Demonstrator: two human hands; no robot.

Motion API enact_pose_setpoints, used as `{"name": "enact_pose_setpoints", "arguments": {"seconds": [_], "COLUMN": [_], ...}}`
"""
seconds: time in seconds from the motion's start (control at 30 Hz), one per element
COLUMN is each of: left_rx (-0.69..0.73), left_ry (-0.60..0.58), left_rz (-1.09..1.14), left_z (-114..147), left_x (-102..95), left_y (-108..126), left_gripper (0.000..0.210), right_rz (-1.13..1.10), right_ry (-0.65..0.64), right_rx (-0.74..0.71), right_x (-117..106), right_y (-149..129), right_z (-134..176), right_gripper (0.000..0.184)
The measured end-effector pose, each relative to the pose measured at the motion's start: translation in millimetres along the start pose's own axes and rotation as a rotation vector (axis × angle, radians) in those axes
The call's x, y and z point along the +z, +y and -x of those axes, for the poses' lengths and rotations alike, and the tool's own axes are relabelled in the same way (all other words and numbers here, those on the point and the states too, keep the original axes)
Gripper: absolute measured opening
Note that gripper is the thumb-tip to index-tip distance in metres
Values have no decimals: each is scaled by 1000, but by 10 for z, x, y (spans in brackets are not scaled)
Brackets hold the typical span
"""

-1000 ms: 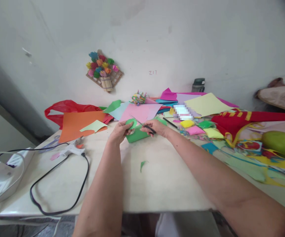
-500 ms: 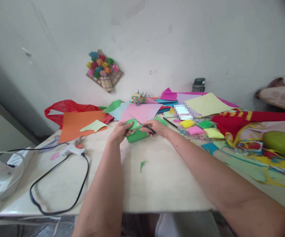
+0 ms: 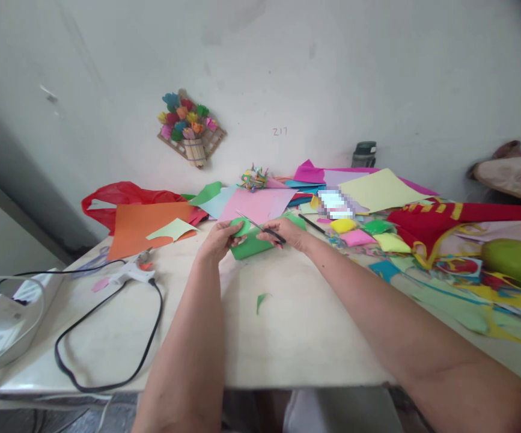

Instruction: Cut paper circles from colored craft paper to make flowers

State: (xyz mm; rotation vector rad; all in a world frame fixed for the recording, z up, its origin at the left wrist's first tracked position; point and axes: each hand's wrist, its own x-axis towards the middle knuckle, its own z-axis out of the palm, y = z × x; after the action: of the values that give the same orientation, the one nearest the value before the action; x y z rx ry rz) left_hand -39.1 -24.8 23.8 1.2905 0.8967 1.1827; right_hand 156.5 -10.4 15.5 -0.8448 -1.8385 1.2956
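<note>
Above the middle of the table, my left hand (image 3: 222, 239) is closed on a small green paper piece (image 3: 241, 227) with a rounded edge. My right hand (image 3: 282, 233) grips the dark handles of a pair of scissors (image 3: 272, 234). The blades point up and left, beside the paper piece; whether they touch it I cannot tell. Under both hands lies a larger green sheet (image 3: 251, 247), partly hidden by the fingers. A thin green scrap (image 3: 261, 301) rests on the table (image 3: 296, 343) nearer to me.
On the left are a white glue gun (image 3: 136, 272) with a looped black cord, a power strip (image 3: 17, 319) and an orange sheet (image 3: 143, 219). Pink paper (image 3: 258, 203) lies behind my hands. Clay packets (image 3: 357, 238), paper scraps and a green fruit (image 3: 517, 263) crowd the right.
My hands, the scissors and the green paper piece stay nearly in place. Only very slight shifts show.
</note>
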Motion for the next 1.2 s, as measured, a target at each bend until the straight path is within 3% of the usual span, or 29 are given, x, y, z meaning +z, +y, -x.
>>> {"name": "enact_pose_setpoints", "arguments": {"seconds": [1.2], "left_rx": [4], "left_ry": [4], "left_rz": [1], "left_z": [10], "left_x": [16], "left_y": [20], "left_gripper": [25], "right_rz": [-12], "right_ry": [-6], "right_rx": [-38], "right_x": [22], "right_y": [44], "right_z": [-27], "right_gripper": [31]}}
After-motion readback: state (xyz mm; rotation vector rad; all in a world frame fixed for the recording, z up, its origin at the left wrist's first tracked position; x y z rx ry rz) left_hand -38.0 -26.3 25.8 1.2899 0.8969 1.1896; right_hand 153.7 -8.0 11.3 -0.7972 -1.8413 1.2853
